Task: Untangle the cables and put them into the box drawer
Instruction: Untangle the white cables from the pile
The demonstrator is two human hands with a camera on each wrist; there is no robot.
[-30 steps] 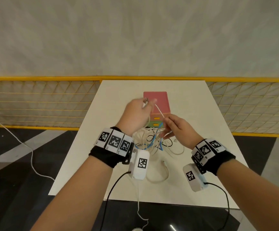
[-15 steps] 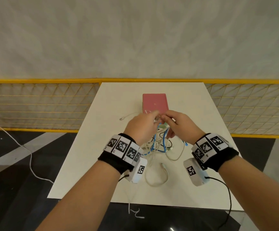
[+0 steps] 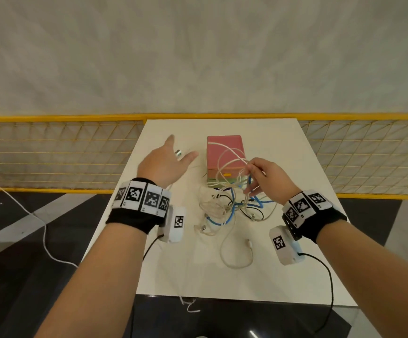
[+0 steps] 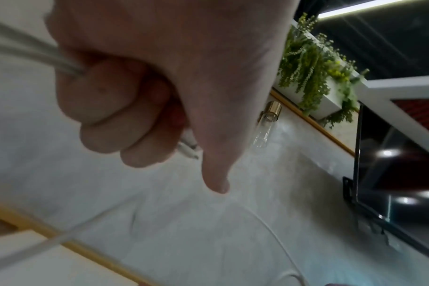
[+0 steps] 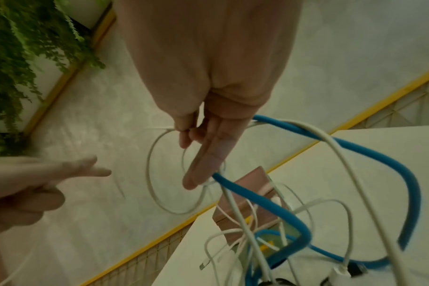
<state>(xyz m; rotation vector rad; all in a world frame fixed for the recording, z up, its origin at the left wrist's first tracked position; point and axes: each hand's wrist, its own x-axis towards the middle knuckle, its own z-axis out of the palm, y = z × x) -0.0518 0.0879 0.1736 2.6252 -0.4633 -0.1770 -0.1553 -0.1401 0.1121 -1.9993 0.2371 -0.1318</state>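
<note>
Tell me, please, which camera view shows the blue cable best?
The right wrist view: the blue cable loops large and close past the right hand, crossing white cables. The head view shows it small inside the tangle on the table. The left wrist view misses it.

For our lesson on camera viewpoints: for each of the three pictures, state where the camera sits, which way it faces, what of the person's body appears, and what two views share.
Head: worn on the head, looks forward and down at the table; both forearms, left hand and right hand show.
Left wrist: looks along the left hand toward the wall; curled fingers grip a white cable.
Right wrist: looks along the right hand at the cable tangle; the left hand shows too.
Shared: head and right wrist both show the pink box.
</note>
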